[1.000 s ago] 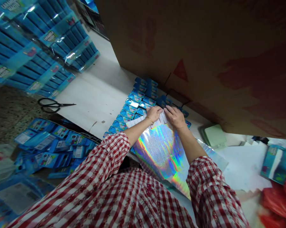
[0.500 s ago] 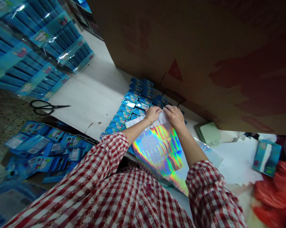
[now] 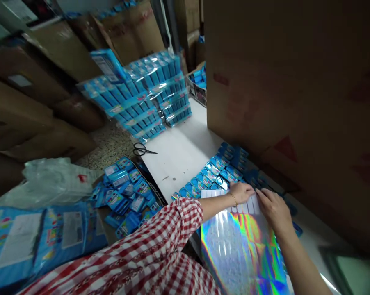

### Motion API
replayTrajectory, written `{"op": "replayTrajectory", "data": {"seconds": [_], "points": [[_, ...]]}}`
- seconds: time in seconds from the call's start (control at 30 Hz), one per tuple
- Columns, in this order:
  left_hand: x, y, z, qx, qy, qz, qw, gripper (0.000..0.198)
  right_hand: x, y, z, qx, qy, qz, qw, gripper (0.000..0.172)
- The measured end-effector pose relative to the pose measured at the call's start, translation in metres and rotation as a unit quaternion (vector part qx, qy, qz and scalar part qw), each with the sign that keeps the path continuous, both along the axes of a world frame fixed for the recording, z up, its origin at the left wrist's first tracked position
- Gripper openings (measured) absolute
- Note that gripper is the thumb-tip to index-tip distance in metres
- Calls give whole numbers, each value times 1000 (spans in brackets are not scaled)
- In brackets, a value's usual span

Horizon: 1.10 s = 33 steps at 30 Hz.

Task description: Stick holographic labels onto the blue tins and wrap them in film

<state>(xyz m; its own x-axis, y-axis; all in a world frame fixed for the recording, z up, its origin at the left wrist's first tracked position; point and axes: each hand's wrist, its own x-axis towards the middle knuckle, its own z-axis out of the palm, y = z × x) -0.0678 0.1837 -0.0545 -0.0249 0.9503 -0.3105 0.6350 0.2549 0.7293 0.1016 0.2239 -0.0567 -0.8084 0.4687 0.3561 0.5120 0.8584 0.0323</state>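
**Holographic foil sheet (image 3: 242, 256) lies against rows of small blue tins (image 3: 211, 174)**

The sheet sits on the white table (image 3: 179, 155), its near part running out of view at the bottom of the frame. Along its far edge runs a white paper strip (image 3: 231, 200), cut into tabs and just beside the tins, which are packed in close rows.

The left hand (image 3: 240, 192), with a thin gold bracelet (image 3: 233, 199) at the wrist, lies over the strip with its fingers together and extended, not closed on anything. The right hand (image 3: 274, 211) sits just to the right, its fingertips (image 3: 260, 196) at the strip's edge; whether they pinch the paper cannot be told from this view. A red-and-white gingham sleeve (image 3: 160, 241) covers the left arm.

Farther along the table, a pair of black-handled scissors (image 3: 141, 149) lies near the left edge, and shrink-wrapped stacks of blue packs (image 3: 154, 90) stand at the far end. A tall cardboard carton (image 3: 280, 69) rises along the right. Off the table to the left, loose blue packs (image 3: 123, 196) lie in a heap, beside a white plastic bag (image 3: 49, 184) and large blue printed packages (image 3: 15, 241). More brown cartons (image 3: 28, 102) are stacked beyond them.
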Motion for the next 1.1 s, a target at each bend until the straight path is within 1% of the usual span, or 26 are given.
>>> {"op": "replayTrajectory", "data": {"seconds": [0.17,0.23,0.3,0.4,0.5,0.57,0.67,0.73,0.8,0.9,0.97,1.03,1.1], "points": [[4,-2,4,3,-5,12,1000,28,8,-1,-5,5,48,17,999,40],[5,-2,4,5,-1,15,1000,27,11,-2,-6,15,50,22,998,40],[6,-1,5,6,-2,12,1000,27,12,-3,-3,33,39,17,999,37],[9,-2,7,0,-15,7,1000,28,11,-7,8,56,18,12,998,30],[12,-6,9,-2,-23,13,1000,29,10,-12,17,54,-12,12,998,27],[14,-7,10,1,-24,22,999,30,11,-15,18,45,-28,3,999,26],[15,-7,9,9,-21,22,999,28,13,-20,17,4,-53,-28,998,27],[15,-6,7,7,-13,24,1000,27,16,-25,20,-25,-53,-58,997,26],[15,-5,4,7,0,25,1000,27,20,-33,31,-61,-41,-87,993,24],[15,-4,0,20,26,20,999,27,27,-45,57,-147,0,-129,981,22],[14,-3,-3,38,39,15,998,27,30,-49,77,-214,43,-153,964,22],[12,-4,-5,64,37,21,997,23,30,-50,92,-277,101,-184,938,19],[9,-6,-7,92,-10,49,995,21,26,-46,100,-329,161,-228,902,16]]}}
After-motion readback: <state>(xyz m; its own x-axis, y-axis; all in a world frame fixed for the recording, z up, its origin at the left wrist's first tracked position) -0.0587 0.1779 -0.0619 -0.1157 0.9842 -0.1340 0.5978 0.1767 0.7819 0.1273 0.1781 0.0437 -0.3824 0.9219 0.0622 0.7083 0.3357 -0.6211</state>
